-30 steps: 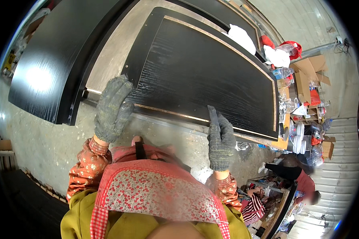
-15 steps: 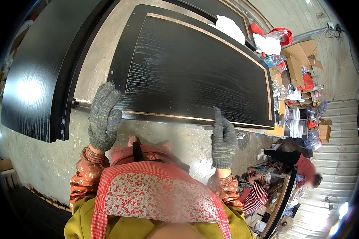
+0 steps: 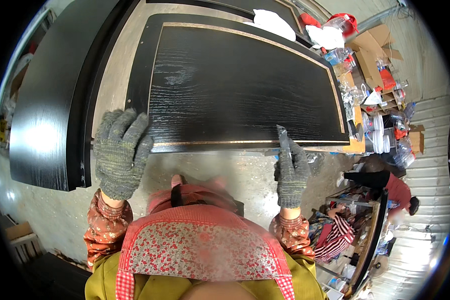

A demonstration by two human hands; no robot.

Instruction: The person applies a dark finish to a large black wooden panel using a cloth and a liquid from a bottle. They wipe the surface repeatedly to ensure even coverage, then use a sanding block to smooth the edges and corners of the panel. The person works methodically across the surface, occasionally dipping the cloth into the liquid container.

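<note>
A black wood-grain panel [image 3: 235, 90] with a light brown inlaid border lies flat in front of me. My left hand [image 3: 121, 155], in a grey knit glove, rests at the panel's near left corner with its fingers stretched out and slightly apart. It holds nothing that I can see. By the near edge, right of the middle, my gloved right hand [image 3: 292, 172] is closed on a thin, flat blade [image 3: 282, 136]. The blade's tip points away from me, over the panel's border. The glove hides the blade's lower end.
A glossy black board [image 3: 45, 120] stands left of the panel. White bags [image 3: 272, 25], plastic bottles [image 3: 339, 55] and a cardboard box [image 3: 369, 60] crowd the far right. Two people [image 3: 395, 192] are at the right, near a cluttered bench [image 3: 370, 240].
The left hand's fingers have spread and shifted left at the corner. The right hand has moved a little right, and its blade now shows its broad face. The view has shifted slightly.
</note>
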